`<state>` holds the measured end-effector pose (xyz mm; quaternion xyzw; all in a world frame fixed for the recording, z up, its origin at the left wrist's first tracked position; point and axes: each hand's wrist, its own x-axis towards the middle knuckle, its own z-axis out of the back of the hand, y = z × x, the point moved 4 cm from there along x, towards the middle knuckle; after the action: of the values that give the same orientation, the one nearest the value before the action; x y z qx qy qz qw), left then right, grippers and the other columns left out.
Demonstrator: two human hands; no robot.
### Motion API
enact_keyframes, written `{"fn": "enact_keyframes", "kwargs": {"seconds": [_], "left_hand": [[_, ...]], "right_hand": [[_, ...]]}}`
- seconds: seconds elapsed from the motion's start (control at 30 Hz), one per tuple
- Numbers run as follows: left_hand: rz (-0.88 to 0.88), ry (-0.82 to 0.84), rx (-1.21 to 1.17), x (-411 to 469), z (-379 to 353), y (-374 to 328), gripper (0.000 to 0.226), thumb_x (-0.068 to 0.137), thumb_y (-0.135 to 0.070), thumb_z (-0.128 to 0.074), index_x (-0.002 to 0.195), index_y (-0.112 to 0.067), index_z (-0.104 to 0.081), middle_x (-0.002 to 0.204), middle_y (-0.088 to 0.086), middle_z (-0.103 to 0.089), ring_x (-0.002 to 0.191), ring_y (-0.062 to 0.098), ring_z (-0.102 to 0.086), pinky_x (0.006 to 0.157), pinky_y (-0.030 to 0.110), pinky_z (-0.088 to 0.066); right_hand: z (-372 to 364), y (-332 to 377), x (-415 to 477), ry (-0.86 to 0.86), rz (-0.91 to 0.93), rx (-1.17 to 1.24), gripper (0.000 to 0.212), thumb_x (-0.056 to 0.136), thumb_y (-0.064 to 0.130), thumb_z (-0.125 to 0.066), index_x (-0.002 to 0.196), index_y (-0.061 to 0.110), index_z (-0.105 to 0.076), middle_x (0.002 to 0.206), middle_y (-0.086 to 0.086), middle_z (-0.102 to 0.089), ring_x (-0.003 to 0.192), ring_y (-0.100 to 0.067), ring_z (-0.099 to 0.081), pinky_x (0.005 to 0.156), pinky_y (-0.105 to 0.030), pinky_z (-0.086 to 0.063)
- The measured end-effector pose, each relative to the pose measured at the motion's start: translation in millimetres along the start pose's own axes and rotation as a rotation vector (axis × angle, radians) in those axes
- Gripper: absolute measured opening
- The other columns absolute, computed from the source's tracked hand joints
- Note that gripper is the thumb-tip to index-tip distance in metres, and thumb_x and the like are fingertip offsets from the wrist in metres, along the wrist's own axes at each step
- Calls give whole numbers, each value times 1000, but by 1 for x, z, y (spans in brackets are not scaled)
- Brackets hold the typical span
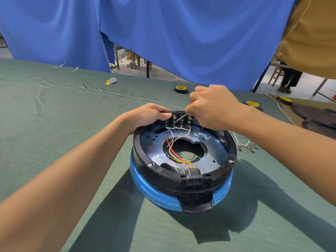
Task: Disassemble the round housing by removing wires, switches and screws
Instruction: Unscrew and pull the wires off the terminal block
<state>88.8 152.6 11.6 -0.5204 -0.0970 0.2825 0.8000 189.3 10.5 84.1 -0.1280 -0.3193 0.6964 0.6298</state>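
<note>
The round housing (158, 171), black rim over a blue band, lies open side up on the green cloth. At its far edge stands a row of black switches (181, 118) with white wires (174, 138) running down into the centre hole, beside a red wire (173, 150). My left hand (148, 116) grips the far rim next to the switches. My right hand (212, 108) pinches a thin metal tool (180, 118) whose tip points down at a switch terminal. A black power socket (195, 179) sits at the near rim. Screws (231, 161) show on the rim.
Loose white wires (245, 144) lie on the cloth right of the housing. Rolls of black tape (181, 89) stand behind my hands, another (252, 104) to the right. Dark round parts (312, 113) lie far right. A blue curtain hangs behind the table.
</note>
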Motion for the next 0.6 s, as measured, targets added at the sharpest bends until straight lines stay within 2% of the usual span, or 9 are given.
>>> {"fn": "enact_keyframes", "kwargs": {"seconds": [0.13,0.27,0.3,0.4,0.5,0.6], "left_hand": [[-4,-6,2,-2,-1,-1,29,96,-28,-60,123,-20,-67,109,6,-73,98,23,-70,95,42,-54],[-9,-17,27,-2,-1,-3,30,96,-28,-61,124,-20,-67,113,5,-71,104,23,-67,101,43,-50],[-9,-18,27,-2,-1,-2,30,96,-28,-61,124,-19,-67,115,5,-70,106,24,-67,103,43,-48],[-7,-22,39,-1,0,-2,31,95,-29,-62,124,-20,-67,118,4,-69,108,23,-65,105,44,-46],[0,-29,51,0,1,-1,33,94,-31,-63,126,-22,-66,119,3,-69,108,23,-65,105,43,-47],[5,-18,56,0,1,-1,34,94,-32,-63,126,-23,-65,120,4,-68,110,25,-64,105,45,-46]], "right_hand": [[6,4,6,15,41,-46,18,78,9,-53,78,21,-66,74,4,-48,83,-21,-48,60,-31,-23],[14,-2,24,47,98,-42,26,75,5,-52,58,22,-43,66,8,-35,79,-18,-35,63,-34,-17],[13,-4,29,60,102,-41,27,77,7,-53,56,21,-43,65,7,-35,79,-18,-35,64,-34,-18],[4,-15,39,93,113,-15,17,81,12,-57,65,16,-61,71,4,-51,83,-20,-41,65,-33,-20],[-4,-23,43,154,105,94,15,83,10,-57,72,15,-66,83,-2,-61,90,-23,-46,67,-32,-20],[-9,-28,44,219,87,200,21,91,16,-57,77,25,-71,88,9,-62,91,-15,-41,71,-32,-20]]}}
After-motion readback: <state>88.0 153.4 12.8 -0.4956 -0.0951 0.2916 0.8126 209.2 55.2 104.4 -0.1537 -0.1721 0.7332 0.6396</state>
